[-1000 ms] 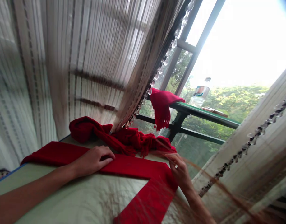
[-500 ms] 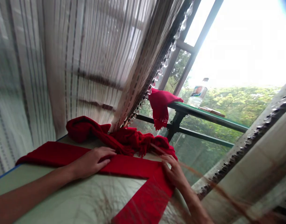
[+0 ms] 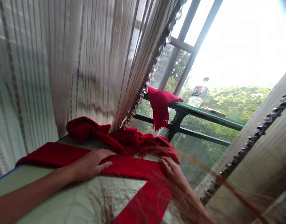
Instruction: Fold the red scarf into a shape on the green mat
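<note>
A long red scarf (image 3: 133, 166) lies flat in a strip across the pale green table (image 3: 52, 205). At its right end it turns at a corner and runs down toward me. My left hand (image 3: 95, 162) rests palm down on the strip's middle, fingers stretched out and thumb apart. Over the corner lies my right hand (image 3: 172, 170), its fingers laid on the cloth. Behind the strip is a crumpled heap of red fringed scarf cloth (image 3: 133, 140). Blurred strands of hair cross the view in front of the scarf and my right arm.
A striped sheer curtain (image 3: 96, 62) with a beaded edge hangs at the left, another curtain (image 3: 261, 174) at the right. On the green window rail (image 3: 203, 115) are a fringed red cloth (image 3: 160, 105), a plastic bottle (image 3: 197, 95) and a flat object (image 3: 211, 111).
My right hand has shifted slightly down and lies flatter at the scarf's corner. My left hand stays nearly in place. The curtains have swayed to the left, and hair strands have moved.
</note>
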`<state>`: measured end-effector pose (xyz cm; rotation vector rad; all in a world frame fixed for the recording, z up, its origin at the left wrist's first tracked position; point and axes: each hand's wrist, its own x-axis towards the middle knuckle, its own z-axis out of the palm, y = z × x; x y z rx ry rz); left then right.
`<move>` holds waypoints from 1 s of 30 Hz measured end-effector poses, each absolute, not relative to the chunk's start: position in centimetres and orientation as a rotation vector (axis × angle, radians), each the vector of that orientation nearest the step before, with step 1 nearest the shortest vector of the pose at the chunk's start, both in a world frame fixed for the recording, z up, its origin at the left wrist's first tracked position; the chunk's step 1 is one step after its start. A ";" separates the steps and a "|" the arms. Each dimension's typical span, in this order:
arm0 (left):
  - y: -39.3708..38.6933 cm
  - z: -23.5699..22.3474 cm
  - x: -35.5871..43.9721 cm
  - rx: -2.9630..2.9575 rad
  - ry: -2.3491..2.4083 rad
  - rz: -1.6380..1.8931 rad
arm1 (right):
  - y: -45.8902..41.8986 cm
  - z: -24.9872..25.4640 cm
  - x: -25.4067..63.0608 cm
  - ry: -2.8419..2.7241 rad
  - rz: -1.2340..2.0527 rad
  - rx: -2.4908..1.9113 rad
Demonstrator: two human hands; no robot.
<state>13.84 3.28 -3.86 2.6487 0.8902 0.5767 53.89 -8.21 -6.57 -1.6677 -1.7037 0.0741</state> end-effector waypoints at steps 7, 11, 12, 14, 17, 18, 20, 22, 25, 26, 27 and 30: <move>3.5 -4.0 14.0 2.677 0.881 0.565 | -8.2 -6.4 53.9 -1.731 0.074 -1.681; 3.6 -4.1 13.9 2.676 0.883 0.567 | -8.3 -6.2 54.0 -1.748 0.056 -1.719; 3.7 -4.1 13.9 2.674 0.883 0.571 | -8.4 -6.1 53.9 -1.758 0.048 -1.729; 3.7 -4.3 13.8 2.672 0.881 0.575 | -8.6 -5.9 53.5 -1.784 0.031 -1.748; 3.9 -4.4 13.7 2.674 0.876 0.572 | -8.9 -5.8 52.5 -1.874 -0.003 -1.822; 3.9 -4.4 13.7 2.675 0.874 0.572 | -8.9 -5.9 52.2 -1.917 -0.008 -1.853; 3.8 -4.4 13.7 2.673 0.870 0.583 | -8.8 -6.1 51.6 -1.993 0.003 -1.903; 3.8 -4.4 13.7 2.667 0.863 0.602 | -8.7 -6.4 51.2 -2.032 0.027 -1.933; 3.7 -4.4 13.8 2.663 0.850 0.611 | -8.7 -6.4 51.0 -2.068 0.035 -1.970; 3.8 -4.4 13.8 2.663 0.849 0.614 | -8.7 -6.3 51.0 -2.080 0.032 -1.976; 3.8 -4.4 13.8 2.662 0.849 0.619 | -8.8 -6.2 51.0 -2.091 0.030 -1.979; 3.9 -4.5 13.8 2.664 0.848 0.631 | -9.0 -6.0 50.9 -2.095 0.040 -1.988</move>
